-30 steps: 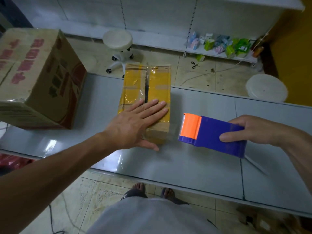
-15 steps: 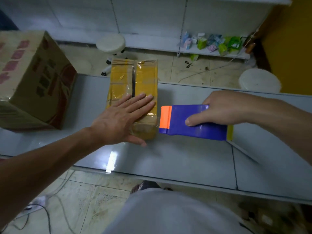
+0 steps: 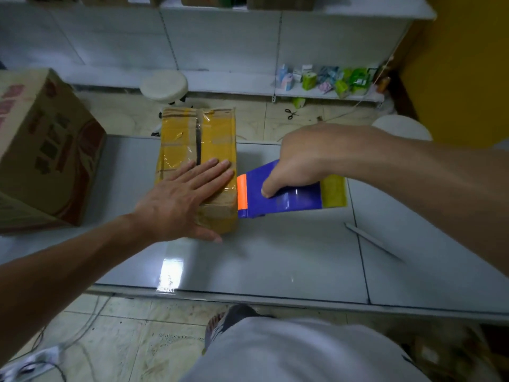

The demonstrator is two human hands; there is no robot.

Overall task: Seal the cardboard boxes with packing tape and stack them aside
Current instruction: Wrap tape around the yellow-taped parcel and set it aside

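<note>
1. The small cardboard box [image 3: 179,133] lies on the grey table [image 3: 275,257], its long side running away from the person. Glossy yellowish tape covers much of its top.
2. The left hand [image 3: 179,208] lies flat on the box's near end with the fingers straight and spread and the thumb down over the near edge. It grips nothing. I take it as a weight to stop the box sliding.
3. The right hand [image 3: 303,158], just right of the box, has its fingers curled over a blue tape dispenser [image 3: 289,198] and its thumb pressed on the side. That is a firm hold.
4. The dispenser's orange front edge [image 3: 241,192] meets the box's right wall near the near end, and the roll trails away to the right. It looks set to start a strip across the box.
5. Left of the box, and apart from it, stands a larger printed carton [image 3: 49,150]. I cannot tell whether it is sealed.
6. A strip drawn over the top would run into the left fingers, so that hand will likely have to shift.
</note>
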